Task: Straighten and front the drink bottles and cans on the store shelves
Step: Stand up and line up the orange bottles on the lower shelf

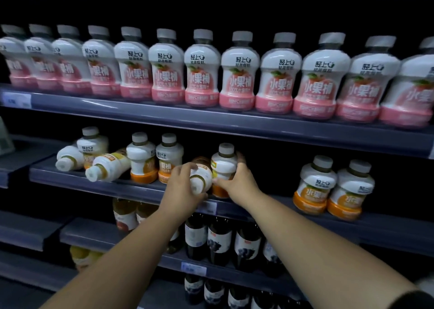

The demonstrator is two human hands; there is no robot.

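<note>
Two orange-banded bottles: tipped bottle cap-forward, upright bottle behind.

**Bottles on the shelves, by kind**

On the top shelf we count twelve white plastic bottles with pink bases and grey caps. On the middle shelf we count eight white plastic bottles with orange bases: five upright and three lying on their sides. Below, we see four dark glass bottles with white labels in one row, with at least three more on the shelf beneath. Two hands are in view, the left hand and the right hand.
</note>
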